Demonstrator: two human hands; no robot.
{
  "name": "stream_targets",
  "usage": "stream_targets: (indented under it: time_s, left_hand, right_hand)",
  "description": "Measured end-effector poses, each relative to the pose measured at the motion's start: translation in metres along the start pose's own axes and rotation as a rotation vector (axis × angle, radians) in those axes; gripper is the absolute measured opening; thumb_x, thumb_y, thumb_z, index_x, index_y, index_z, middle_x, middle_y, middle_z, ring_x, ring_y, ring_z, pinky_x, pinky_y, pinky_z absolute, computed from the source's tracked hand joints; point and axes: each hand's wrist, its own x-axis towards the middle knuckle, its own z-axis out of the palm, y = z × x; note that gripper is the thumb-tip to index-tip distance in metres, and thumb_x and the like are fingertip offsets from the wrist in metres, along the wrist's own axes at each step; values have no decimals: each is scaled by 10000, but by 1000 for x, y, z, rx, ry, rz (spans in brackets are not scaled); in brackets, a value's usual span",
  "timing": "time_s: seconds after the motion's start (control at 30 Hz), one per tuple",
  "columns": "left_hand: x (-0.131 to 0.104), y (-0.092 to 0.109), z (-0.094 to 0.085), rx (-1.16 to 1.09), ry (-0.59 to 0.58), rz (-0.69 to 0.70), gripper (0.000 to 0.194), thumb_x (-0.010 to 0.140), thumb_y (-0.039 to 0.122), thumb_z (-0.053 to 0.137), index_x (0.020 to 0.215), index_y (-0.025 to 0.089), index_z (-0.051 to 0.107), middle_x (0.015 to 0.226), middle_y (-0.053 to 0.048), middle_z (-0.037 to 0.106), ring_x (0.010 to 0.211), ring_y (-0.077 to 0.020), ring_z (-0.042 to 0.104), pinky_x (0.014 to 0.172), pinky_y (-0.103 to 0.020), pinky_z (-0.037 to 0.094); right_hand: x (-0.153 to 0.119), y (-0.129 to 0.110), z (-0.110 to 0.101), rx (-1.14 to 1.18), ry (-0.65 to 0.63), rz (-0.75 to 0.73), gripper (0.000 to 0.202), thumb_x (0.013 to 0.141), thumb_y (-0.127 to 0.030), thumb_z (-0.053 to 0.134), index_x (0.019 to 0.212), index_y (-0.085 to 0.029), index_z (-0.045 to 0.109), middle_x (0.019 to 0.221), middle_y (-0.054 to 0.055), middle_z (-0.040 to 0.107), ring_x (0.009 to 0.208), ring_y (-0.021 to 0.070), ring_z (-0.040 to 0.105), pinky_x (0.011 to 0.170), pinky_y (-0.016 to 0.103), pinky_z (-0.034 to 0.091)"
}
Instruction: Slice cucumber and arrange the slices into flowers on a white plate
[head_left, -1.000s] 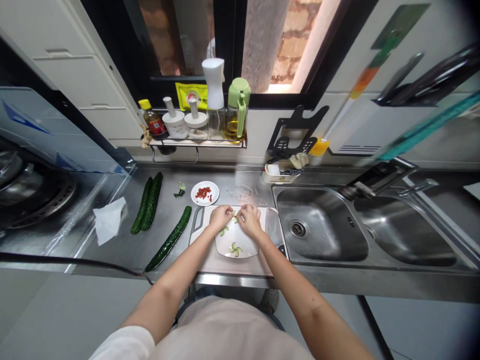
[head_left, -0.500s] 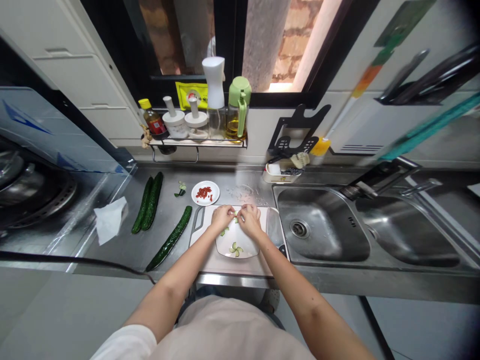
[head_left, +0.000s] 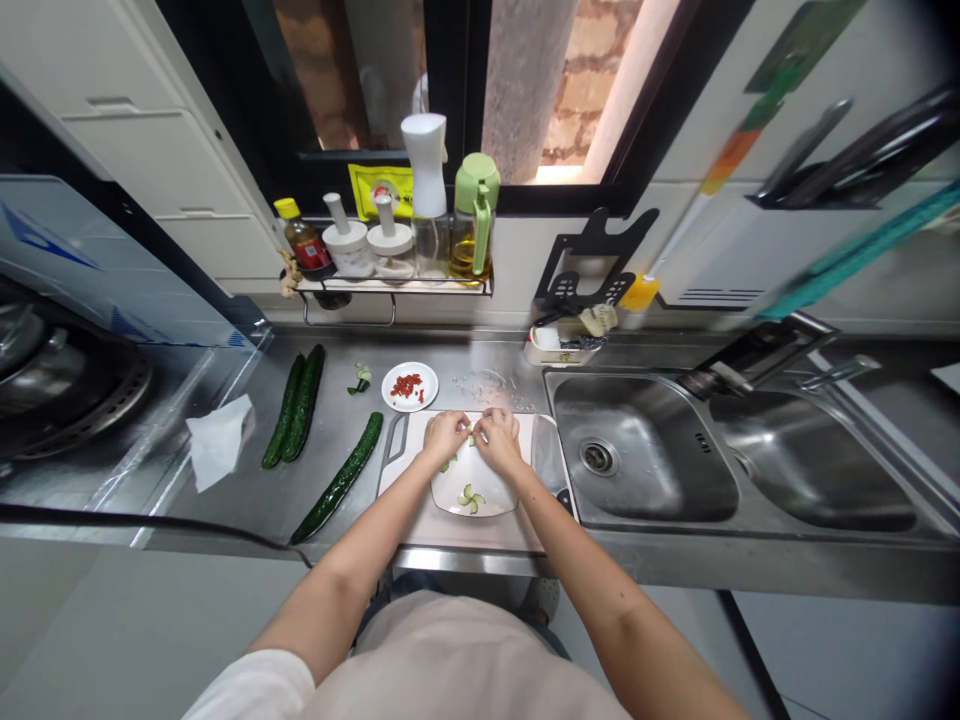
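Working over the white plate (head_left: 491,492), the left hand (head_left: 445,436) and right hand (head_left: 498,438) have curled fingertips nearly meeting at its far part; whether either pinches a slice, I cannot tell. Green slices (head_left: 471,498) lie on the plate, inside the edges of the cutting board (head_left: 469,535). The yellow packet (head_left: 364,190) bears unreadable print. Steel counter (head_left: 262,510) stretches left toward the stove (head_left: 75,400).

Person w/ pale beige top (head_left: 457,660), white short sleeve (head_left: 255,685) on L arm, bare forearms, no gloves.
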Motion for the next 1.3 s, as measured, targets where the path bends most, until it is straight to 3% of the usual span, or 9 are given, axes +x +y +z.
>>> stream_targets:
  time_s: [0.63, 1.0, 1.3]
  left_hand:
    - [-2, 1, -4, 3, 8, -24, 169, 786, 248, 602, 922, 220, 698, 868, -30, 681, 855, -179, 605, 800, -267, 415]
    - [-5, 6, 2, -2, -1, -19, 152, 783, 232, 608, 914, 217, 687, 870, -35, 682, 902, -191, 602, 832, -286, 404]
    - [-10, 7, -6, -18, 28, -28, 154, 802, 236, 582, 912, 215, 688, 867, -39, 684, 891, -193, 610, 820, -289, 405]
  right_hand:
    - [0, 4, -6, 32, 69, 33, 133, 855, -287, 532, 851, -219, 646, 1127, 87, 527, 1117, 267, 363, 956, 413, 294]
    - [0, 5, 4, -7, 55, 26, 70, 819, -265, 583, 840, -222, 634, 1138, 88, 522, 1115, 272, 380, 947, 420, 309]
    - [-2, -1, -3, 41, 105, 31, 103, 838, -274, 557, 824, -215, 640, 1126, 88, 532, 1103, 272, 390, 931, 415, 328]
